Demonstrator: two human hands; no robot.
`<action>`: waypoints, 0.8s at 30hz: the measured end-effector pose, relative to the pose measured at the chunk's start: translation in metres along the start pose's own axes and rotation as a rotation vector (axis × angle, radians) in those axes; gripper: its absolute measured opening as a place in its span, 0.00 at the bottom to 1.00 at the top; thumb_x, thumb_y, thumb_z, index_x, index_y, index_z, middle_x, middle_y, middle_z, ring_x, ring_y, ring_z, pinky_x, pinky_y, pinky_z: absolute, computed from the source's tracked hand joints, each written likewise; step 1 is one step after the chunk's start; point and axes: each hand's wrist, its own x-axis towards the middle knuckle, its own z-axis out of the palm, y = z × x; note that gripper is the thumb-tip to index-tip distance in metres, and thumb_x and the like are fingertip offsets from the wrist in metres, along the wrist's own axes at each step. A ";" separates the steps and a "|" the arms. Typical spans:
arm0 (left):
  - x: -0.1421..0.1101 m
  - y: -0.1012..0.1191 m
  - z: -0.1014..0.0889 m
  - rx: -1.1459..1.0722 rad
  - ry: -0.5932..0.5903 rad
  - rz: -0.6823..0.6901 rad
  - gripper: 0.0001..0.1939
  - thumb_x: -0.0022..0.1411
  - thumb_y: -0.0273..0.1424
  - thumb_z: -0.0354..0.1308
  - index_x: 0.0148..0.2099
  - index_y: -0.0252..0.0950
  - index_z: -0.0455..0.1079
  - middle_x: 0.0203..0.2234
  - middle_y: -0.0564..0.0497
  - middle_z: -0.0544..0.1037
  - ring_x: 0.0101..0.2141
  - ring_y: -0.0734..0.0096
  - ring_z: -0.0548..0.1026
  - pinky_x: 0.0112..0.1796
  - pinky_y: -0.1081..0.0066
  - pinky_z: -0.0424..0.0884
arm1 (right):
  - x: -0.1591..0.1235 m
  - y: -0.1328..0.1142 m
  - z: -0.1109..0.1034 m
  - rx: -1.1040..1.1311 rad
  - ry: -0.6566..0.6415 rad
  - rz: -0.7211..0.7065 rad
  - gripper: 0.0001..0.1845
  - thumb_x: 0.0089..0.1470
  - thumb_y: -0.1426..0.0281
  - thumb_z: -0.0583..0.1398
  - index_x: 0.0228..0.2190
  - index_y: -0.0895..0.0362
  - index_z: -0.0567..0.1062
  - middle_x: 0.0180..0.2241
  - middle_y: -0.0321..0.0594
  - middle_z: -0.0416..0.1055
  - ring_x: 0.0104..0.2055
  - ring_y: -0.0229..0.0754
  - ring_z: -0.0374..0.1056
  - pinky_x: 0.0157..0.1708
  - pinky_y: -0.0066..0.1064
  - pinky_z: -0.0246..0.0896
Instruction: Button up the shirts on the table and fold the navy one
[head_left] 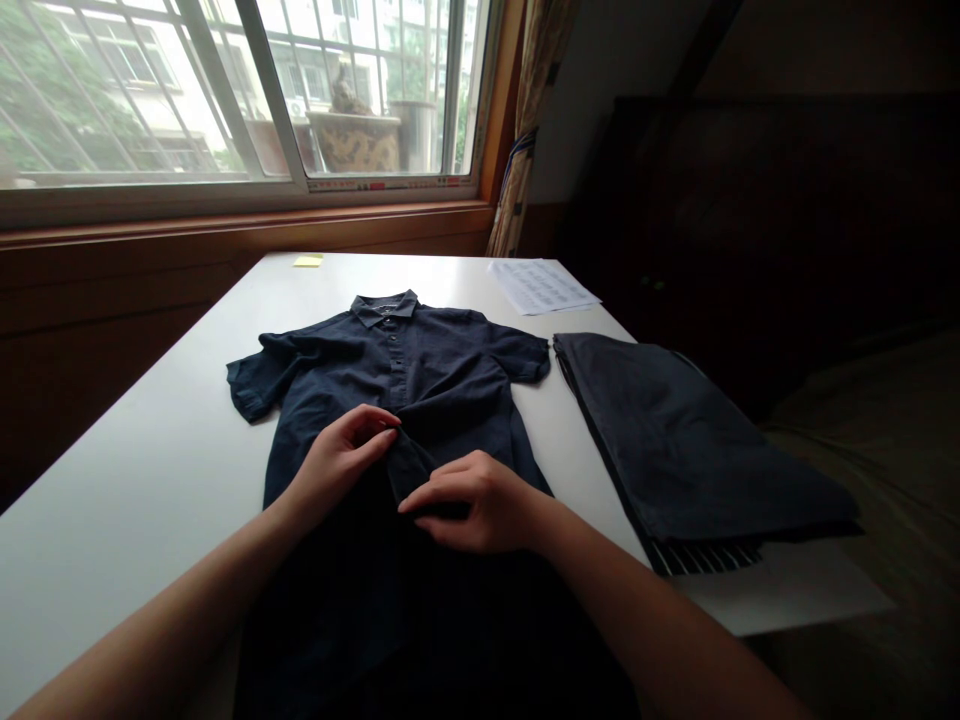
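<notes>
Pinching the front edge, the left hand (349,450) holds the dark shirt (446,415), spread lengthwise beneath the fingers, collar (384,308) beyond them toward the window (270,90); the right hand (480,505) touches lower, grip unclear from here; folded clothes (690,435) lie rightward.

Dark navy short-sleeve button-up shirt (450,415), kinda wrinkled, lying front-up on the white surface (150,500), collar (384,308) at the far end.

Dark shirt (457,370): lower front lost in shadow, lower end cut off by your view's bottom edge. Your left forearm (217,570) and right forearm (622,595): likewise cut off. Printed sheets (544,287): text too small for you to read.
</notes>
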 end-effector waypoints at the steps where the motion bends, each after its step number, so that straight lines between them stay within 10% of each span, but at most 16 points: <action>1: 0.000 0.000 0.000 -0.003 0.006 -0.004 0.14 0.61 0.39 0.63 0.45 0.37 0.74 0.39 0.49 0.79 0.39 0.65 0.75 0.40 0.70 0.71 | 0.000 -0.002 -0.001 0.040 -0.011 0.002 0.13 0.57 0.69 0.61 0.42 0.55 0.81 0.29 0.40 0.77 0.28 0.38 0.70 0.33 0.28 0.63; 10: 0.002 0.002 -0.001 -0.018 -0.005 -0.050 0.14 0.62 0.39 0.61 0.46 0.37 0.73 0.35 0.51 0.77 0.31 0.71 0.73 0.32 0.73 0.69 | -0.003 -0.016 -0.016 0.332 -0.167 0.119 0.20 0.61 0.59 0.58 0.45 0.57 0.81 0.25 0.38 0.75 0.26 0.38 0.70 0.29 0.27 0.62; 14: 0.002 0.004 -0.003 0.008 0.014 -0.052 0.14 0.63 0.40 0.58 0.47 0.37 0.72 0.27 0.54 0.75 0.27 0.70 0.73 0.30 0.73 0.69 | -0.003 -0.007 -0.015 0.354 -0.004 0.199 0.22 0.64 0.57 0.55 0.44 0.59 0.80 0.17 0.33 0.68 0.19 0.35 0.65 0.22 0.25 0.57; 19: 0.006 0.003 -0.015 0.023 0.105 -0.027 0.16 0.64 0.41 0.54 0.47 0.34 0.71 0.27 0.51 0.78 0.29 0.67 0.76 0.34 0.69 0.72 | 0.001 0.019 -0.018 -0.025 0.400 0.298 0.13 0.61 0.65 0.58 0.40 0.57 0.80 0.23 0.34 0.71 0.23 0.34 0.65 0.25 0.25 0.57; 24: 0.011 -0.003 -0.032 0.245 0.187 0.056 0.14 0.65 0.38 0.53 0.48 0.36 0.70 0.31 0.51 0.79 0.32 0.66 0.78 0.36 0.69 0.72 | -0.002 0.043 -0.042 -0.505 0.420 0.499 0.14 0.57 0.69 0.62 0.46 0.54 0.76 0.25 0.32 0.71 0.27 0.37 0.67 0.31 0.28 0.57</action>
